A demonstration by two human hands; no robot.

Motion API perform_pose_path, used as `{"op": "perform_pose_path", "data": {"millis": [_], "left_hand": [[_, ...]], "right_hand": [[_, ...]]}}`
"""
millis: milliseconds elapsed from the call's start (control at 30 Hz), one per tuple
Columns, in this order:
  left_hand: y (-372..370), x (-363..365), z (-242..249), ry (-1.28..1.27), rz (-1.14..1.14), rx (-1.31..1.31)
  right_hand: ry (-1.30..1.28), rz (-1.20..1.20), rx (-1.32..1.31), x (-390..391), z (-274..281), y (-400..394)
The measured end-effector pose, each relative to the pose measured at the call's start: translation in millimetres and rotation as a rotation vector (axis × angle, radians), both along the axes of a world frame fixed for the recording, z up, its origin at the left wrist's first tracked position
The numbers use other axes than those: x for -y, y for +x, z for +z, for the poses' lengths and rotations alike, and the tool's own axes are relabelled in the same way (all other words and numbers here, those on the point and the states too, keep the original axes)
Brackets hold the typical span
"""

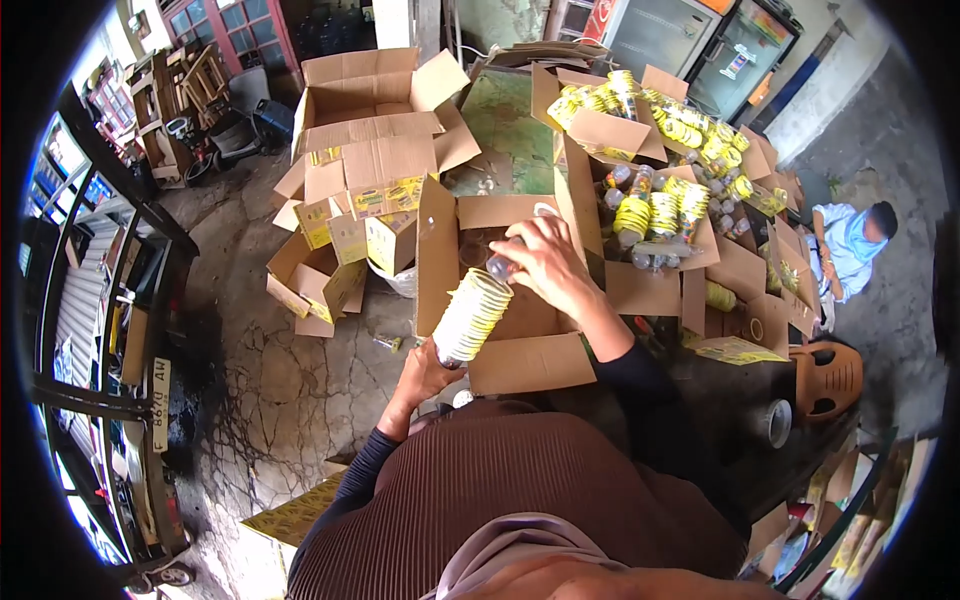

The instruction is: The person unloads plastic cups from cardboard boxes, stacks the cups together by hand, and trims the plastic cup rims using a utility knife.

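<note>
- Left hand (425, 374): wrapped round the lower end of a yellow-rimmed stack (474, 316), apparently nested plastic pieces.
- Right hand (548, 264): grasping a clear rounded plastic piece (501, 268) in the fingers, right by the stack's upper end. Joined or merely touching: I cannot tell from here.
- Position: stack is held in the air over the near left part of an open cardboard carton (534, 366), directly in front of the wearer.
- Orientation: long axis runs slantwise; gripped end points toward the wearer and slightly left, the other end away and rightward, at the right hand. Tilt against the vertical: unclear from overhead.
- Technique, my judgement: firm but light left grip, so rims do not buckle; clear piece kept in line with the long axis; no sideways push, which could spread the stack.
- Nearby: similar yellow-rimmed stacks (632, 219) in the cartons on the right.
</note>
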State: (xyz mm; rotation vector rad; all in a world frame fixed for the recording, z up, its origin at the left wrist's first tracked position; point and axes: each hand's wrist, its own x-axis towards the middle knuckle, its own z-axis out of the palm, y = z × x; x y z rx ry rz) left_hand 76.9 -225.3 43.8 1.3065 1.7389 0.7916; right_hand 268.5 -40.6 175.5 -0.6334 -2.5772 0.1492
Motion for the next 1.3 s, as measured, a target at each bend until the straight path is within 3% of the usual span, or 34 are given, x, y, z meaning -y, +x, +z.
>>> {"op": "perform_pose_path", "data": {"millis": [67, 233, 400, 467, 567, 667, 733, 833, 933, 1033, 1067, 1133, 1200, 1267, 1300], "left_hand": [[6, -3, 1, 0.314, -0.038, -0.02], [13, -8, 7, 0.331, -0.117, 0.002], [14, -11, 4, 0.337, -0.222, 0.058], [17, -11, 9, 0.353, -0.184, 0.035], [16, -12, 14, 0.452, -0.138, 0.061], [12, -14, 11, 0.449, -0.146, 0.147], [12, -13, 15, 0.428, -0.135, 0.141], [14, -14, 19, 0.415, -0.146, 0.12], [18, -15, 16, 0.45, -0.18, 0.121], [17, -16, 15, 0.502, -0.19, 0.151], [17, -16, 16, 0.523, -0.19, 0.167], [20, -16, 22, 0.503, -0.19, 0.175], [18, -15, 13, 0.479, -0.185, 0.18], [14, -7, -11, 0.31, -0.186, 0.14], [14, -2, -13, 0.485, -0.146, 0.116]], "right_hand": [[0.172, 0.067, 0.169, 16, 10, -1], [0.086, 0.299, 0.288, 48, 44, 7], [-0.397, 0.326, 0.254, 70, 83, 9], [-0.356, 0.351, 0.254, 71, 81, 5], [0.272, 0.052, 0.186, 74, 82, -1], [0.25, -0.052, 0.094, 74, 96, -1], [0.125, 0.002, 0.128, 68, 87, 2], [-0.473, 0.469, -0.034, 62, 78, 1], [-0.4, 0.427, -0.089, 50, 90, 5], [-0.11, 0.166, -0.383, 25, 120, 21], [-0.119, 0.163, -0.514, 19, 126, 25], [-0.418, 0.261, -0.74, 30, 97, 8], [0.215, 0.215, 0.174, 42, 0, -12], [-0.211, 0.256, 0.039, 57, -6, -31], [-0.509, 0.39, -0.066, 41, -22, -35]]}}
